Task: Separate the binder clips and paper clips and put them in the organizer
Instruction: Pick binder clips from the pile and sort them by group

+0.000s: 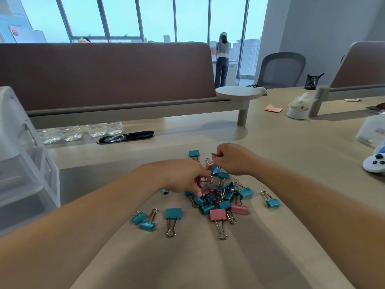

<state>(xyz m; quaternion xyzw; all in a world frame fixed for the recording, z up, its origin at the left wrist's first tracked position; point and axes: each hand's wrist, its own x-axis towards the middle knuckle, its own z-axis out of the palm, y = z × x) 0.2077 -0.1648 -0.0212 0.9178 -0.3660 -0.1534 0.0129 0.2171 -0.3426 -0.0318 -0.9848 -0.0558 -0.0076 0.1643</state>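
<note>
A pile of blue and pink binder clips [220, 197] lies on the desk in front of me, with several strays around it: a large blue one [173, 213], a large pink one [218, 215], one at the right [273, 202]. My left hand [183, 176] reaches into the pile from the left and pinches pink clips [203, 181] in curled fingers. My right hand [233, 158] hovers at the pile's far side, fingers curled round small pinkish clips [215, 155]. The clear plastic drawer organizer [23, 155] stands at the far left.
Water bottles [79, 132] and a black cable slot [127, 137] lie behind the pile under a brown divider [104, 76]. A white game controller [375, 161] and a white box [373, 130] sit at the right. A person stands far off by the window.
</note>
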